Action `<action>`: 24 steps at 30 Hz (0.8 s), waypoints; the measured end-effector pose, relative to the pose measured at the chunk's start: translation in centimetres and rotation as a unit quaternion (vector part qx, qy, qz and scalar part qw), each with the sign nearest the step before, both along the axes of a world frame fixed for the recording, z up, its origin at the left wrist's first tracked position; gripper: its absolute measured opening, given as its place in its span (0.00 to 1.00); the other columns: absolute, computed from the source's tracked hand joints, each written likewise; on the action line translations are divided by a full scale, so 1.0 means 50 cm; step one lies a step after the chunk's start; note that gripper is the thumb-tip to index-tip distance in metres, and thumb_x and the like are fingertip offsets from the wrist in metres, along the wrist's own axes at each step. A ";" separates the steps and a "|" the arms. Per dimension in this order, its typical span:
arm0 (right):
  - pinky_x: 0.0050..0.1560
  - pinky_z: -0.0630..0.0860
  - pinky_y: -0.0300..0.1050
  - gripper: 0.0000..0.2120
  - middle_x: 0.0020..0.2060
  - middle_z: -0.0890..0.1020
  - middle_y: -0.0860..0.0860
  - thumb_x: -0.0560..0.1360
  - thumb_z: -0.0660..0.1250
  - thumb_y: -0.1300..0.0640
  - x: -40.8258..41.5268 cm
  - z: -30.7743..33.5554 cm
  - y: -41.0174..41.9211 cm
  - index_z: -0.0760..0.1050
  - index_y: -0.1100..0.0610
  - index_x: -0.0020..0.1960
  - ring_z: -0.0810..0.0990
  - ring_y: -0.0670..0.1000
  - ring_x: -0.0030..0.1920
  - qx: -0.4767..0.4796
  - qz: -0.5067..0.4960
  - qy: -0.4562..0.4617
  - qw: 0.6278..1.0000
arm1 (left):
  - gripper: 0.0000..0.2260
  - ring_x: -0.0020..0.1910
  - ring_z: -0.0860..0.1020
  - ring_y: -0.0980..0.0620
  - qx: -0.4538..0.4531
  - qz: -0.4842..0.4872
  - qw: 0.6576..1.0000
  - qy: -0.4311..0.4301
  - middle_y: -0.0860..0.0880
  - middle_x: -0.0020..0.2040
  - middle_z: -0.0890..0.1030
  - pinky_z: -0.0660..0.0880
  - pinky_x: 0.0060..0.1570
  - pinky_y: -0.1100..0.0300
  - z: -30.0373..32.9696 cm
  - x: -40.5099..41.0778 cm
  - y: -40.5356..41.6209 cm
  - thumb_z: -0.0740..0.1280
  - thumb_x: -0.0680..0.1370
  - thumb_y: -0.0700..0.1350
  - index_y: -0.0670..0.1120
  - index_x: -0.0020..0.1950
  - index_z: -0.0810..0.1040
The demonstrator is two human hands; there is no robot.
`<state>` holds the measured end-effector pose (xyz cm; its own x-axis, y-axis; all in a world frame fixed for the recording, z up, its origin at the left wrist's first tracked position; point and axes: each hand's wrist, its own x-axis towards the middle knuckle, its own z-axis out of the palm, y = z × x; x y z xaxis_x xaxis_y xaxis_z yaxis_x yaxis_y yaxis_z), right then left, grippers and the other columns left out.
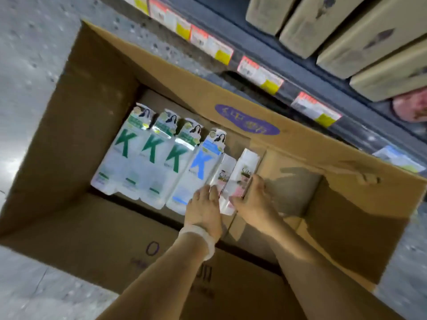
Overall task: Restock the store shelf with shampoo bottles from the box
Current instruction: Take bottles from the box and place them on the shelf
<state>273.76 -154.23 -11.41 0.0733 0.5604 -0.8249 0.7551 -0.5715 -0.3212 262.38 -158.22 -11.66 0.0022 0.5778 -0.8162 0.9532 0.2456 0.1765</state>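
An open cardboard box (69,139) stands on the floor below the shelf (265,54). Inside lie three white bottles with a green K (124,158) and one with a blue K (196,167). To their right are two smaller white-and-pink shampoo bottles, one (225,179) on the left and one (243,172) on the right. My left hand (204,209) rests on the bottom of the left small bottle. My right hand (251,199) grips the bottom of the right small bottle, with fingers curled round its edge.
The shelf edge carries several red, white and yellow price tags (261,72). Several beige cartons (328,28) stand on the shelf above. The box flaps (346,204) stick out to the right and front. Grey speckled floor (27,54) surrounds the box.
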 end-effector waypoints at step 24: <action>0.41 0.68 0.41 0.22 0.41 0.73 0.47 0.66 0.72 0.60 0.116 -0.033 -0.027 0.61 0.53 0.51 0.74 0.53 0.44 -0.018 -0.226 -0.039 0.973 | 0.20 0.36 0.74 0.56 -0.045 0.498 0.855 -0.138 0.52 0.40 0.74 0.68 0.19 0.72 -0.030 0.080 0.015 0.71 0.68 0.38 0.47 0.51 0.62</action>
